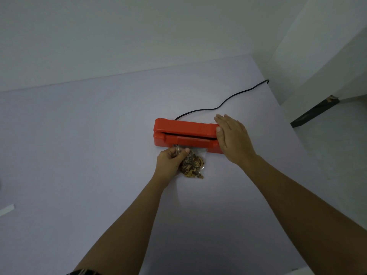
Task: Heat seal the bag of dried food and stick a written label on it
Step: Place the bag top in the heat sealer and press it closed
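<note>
- The pale lilac surface (99, 135) takes up most of the view. Its far edge runs along the white wall, and its right edge falls away to a light floor beside a dark strip near the corner.
- Wide bare stretches lie to the left of the work and toward the near side, between and beside the two forearms.
- A small white strip (7, 209) lies alone at the far left edge of the view, well apart from everything else. I cannot make out any writing on it.
- The red heat sealer (184, 133) sits right of centre with its long axis running left to right, tilted slightly down toward the right. Its slot faces the person, and a dark gap shows between the top bar and the base.
- A black cord (224, 102) snakes from behind the sealer toward the surface's far right corner.
- The clear bag of dried food (193, 165) lies on the surface just in front of the sealer's left half. Its long axis runs near to far, with the brown and yellow pieces bunched at the near end and the empty mouth end pointing at the slot and touching the sealer's base.
- The left hand (170, 161) is closed around the bag's left side near the mouth, thumb on top of the plastic.
- The right hand (232, 139) is flat with fingers stretched, palm down over the sealer's right end, thumb against the top bar.
- I can read no brand, label or lettering on the sealer or the bag.
</note>
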A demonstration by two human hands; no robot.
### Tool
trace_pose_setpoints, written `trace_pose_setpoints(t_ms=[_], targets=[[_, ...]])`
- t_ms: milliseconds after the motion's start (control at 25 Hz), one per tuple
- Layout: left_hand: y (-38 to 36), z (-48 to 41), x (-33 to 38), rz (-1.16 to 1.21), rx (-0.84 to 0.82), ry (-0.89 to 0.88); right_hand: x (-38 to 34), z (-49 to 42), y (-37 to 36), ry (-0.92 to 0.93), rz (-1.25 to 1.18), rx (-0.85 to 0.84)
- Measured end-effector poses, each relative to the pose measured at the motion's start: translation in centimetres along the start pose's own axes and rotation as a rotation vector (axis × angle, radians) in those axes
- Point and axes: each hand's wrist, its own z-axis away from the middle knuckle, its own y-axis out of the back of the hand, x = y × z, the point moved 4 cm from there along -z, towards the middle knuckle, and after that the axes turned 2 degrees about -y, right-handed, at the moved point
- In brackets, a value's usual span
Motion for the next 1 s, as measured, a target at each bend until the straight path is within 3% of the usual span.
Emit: trace_pose_setpoints(t_ms=[360, 640, 760, 1000], targets=[[0.1, -0.1, -0.3, 0.0, 0.005, 0.011, -0.1, 0.0, 0.2, 0.022, -0.007, -0.015], [0.2, -0.1, -0.4, -0.011, 0.003, 0.008, -0.3, -0.1, 2.0, 0.12, 0.067, -0.205], [0.0, -0.2, -0.4, -0.004, 0.003, 0.003, -1.5, -0.5, 4.4, 0.214, 0.119, -0.137], [0.2, -0.2, -0.3, -0.023, -0.008, 0.004, -6.8, -2.8, 11.0, 0.208, -0.283, 0.023]])
